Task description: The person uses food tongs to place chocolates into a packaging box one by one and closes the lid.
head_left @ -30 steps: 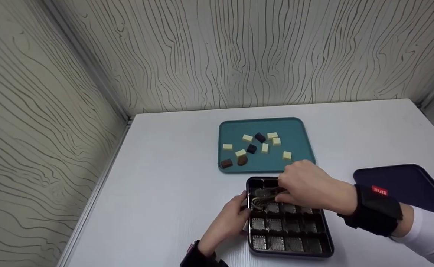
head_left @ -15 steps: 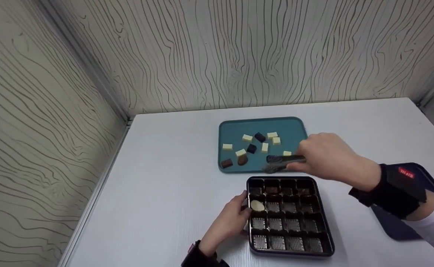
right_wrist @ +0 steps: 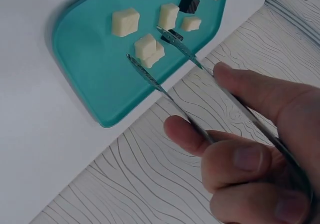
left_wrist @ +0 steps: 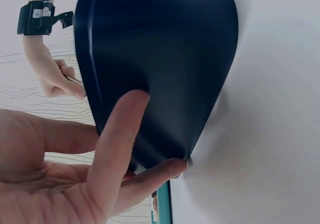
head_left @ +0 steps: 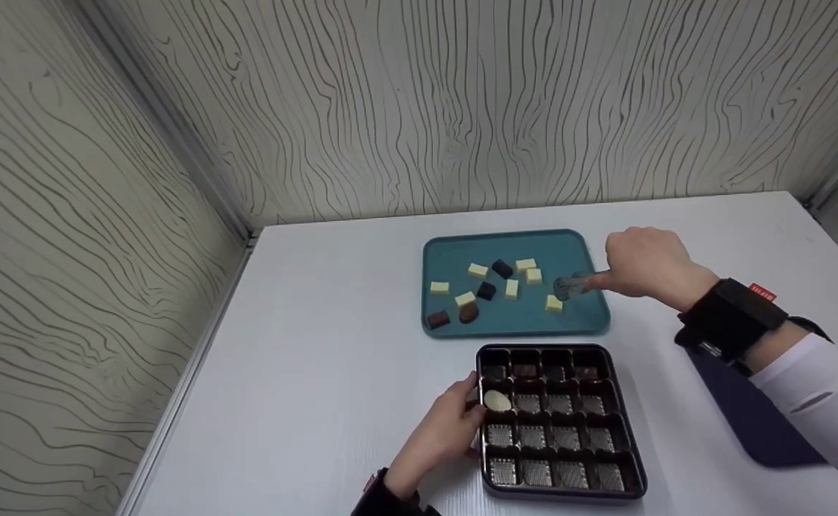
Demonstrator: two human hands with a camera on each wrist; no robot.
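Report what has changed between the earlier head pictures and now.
The right hand has moved the tongs forward from the black compartment box to the teal tray's right side. The white oval chocolate now lies in the box, clear of them. The left hand stays on the box's left side; the chocolates on the tray stay put.

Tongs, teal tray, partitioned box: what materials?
Tongs: probably metal, shiny; slim arms catch highlights. Teal tray: likely plastic, matte; uniform colour, rounded moulded-looking rim. Partitioned box: smooth, satin dark wall, metal or plastic unclear; insert probably glossy plastic, ribbed cell floors reflect.
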